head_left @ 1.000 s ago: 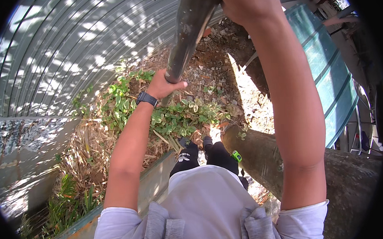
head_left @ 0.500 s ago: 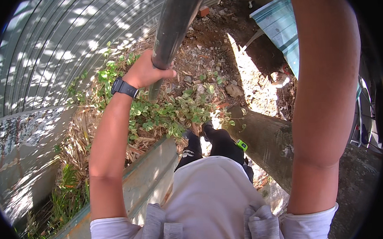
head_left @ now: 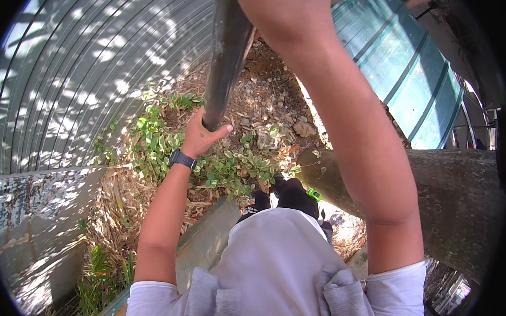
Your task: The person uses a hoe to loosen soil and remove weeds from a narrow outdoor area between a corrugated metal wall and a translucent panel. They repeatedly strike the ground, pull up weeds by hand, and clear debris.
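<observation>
A thick dark metal pipe (head_left: 224,60) slants down from the top edge, its surface scuffed. At its lower end my left hand (head_left: 200,136), with a dark watch on the wrist, closes round it. The thumb sticks out to the right, while the fingers are mostly hidden behind. Higher up, at the top edge, my right hand (head_left: 286,9) is against the pipe's right side. Its fingers are cut off by the frame or hidden, so its grip does not show. Green-leaved plants (head_left: 242,167) grow just below my left hand.
Corrugated metal sheeting (head_left: 103,80) walls the left. Teal sheets (head_left: 401,61) lean at the right, above a thick log-like trunk (head_left: 441,200). Stony soil (head_left: 267,95) lies ahead. A metal edge (head_left: 208,236) runs beside my legs; a green tape measure (head_left: 314,195) hangs at my right hip.
My right hand has come down into view at the pipe. My left hand and the pipe's lower end sit lower in the picture, and more teal sheet shows as the view shifts.
</observation>
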`<state>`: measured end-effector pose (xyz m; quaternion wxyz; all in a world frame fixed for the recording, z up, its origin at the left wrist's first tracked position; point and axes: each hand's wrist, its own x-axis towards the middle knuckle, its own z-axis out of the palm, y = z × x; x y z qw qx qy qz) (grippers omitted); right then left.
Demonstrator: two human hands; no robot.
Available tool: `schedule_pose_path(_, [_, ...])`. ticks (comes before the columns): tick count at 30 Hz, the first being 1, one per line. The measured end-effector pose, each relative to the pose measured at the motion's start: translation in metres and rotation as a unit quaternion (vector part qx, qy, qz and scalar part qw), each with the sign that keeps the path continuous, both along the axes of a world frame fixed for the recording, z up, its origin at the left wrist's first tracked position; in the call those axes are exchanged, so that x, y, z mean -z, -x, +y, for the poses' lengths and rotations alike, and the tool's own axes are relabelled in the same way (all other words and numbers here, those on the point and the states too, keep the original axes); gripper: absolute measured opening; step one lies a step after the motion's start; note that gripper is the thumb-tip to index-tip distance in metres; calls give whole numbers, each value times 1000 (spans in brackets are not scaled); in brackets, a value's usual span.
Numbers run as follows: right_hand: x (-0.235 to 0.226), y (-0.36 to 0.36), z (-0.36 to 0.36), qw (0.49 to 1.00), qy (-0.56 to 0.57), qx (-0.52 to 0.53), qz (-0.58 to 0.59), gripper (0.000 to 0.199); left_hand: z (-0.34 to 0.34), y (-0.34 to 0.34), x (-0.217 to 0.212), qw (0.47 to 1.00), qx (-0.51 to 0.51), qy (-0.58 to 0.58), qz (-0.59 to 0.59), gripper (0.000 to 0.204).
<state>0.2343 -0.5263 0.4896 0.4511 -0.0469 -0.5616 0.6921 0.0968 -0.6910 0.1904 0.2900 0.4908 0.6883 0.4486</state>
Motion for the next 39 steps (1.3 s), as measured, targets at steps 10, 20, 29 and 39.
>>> schedule_pose_path(10, [-19, 15, -145, 971, -211, -97, -57, 63, -118, 2, -157, 963, -114, -220, 109, 60])
schedule_pose_path(20, [79, -68, -37, 760, -448, -60, -467, 60, -222, -17, -208, 951, -107, -288, -19, 39])
schedule_pose_path(29, [263, -278, -54, 335, -171, 47, -926, 61, -247, -15, -209, 949, -98, -298, -20, 43])
schedule_pose_path(39, [326, -344, -97, 161, -258, 50, -951, 52, -172, -31, -208, 958, -86, -269, -49, 41])
